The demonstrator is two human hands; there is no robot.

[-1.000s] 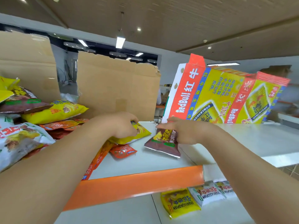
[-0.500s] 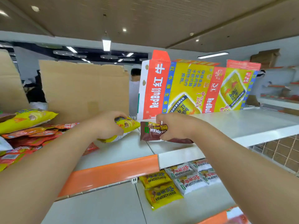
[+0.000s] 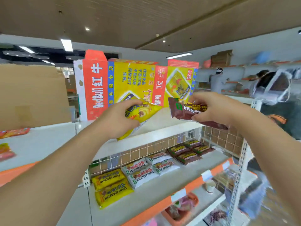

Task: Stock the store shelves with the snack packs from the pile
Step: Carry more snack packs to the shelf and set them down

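Note:
My left hand (image 3: pixel 116 119) grips a yellow snack pack (image 3: pixel 143 114) above the top shelf (image 3: pixel 162 128). My right hand (image 3: pixel 213 108) pinches a brown snack pack (image 3: pixel 184 111) in the air to its right. On the shelf below (image 3: pixel 162 191) lie rows of packs: two yellow packs (image 3: pixel 110 185) at the left, several white packs (image 3: pixel 149 168) in the middle, several brown packs (image 3: pixel 189 150) at the right. The edge of the pile (image 3: pixel 14 132) shows at the far left on the top shelf.
An upside-down yellow and red Red Bull carton (image 3: pixel 133 85) stands on the top shelf behind my hands. Brown cardboard (image 3: pixel 32 95) stands at the left. A wire grid back panel (image 3: pixel 162 147) lines the lower shelf. People (image 3: pixel 218 79) stand at shelves far right.
Both hands have lifted their packs off the top shelf and carried them right. The view has swung right and down, away from the pile, so the stocked lower shelf now shows.

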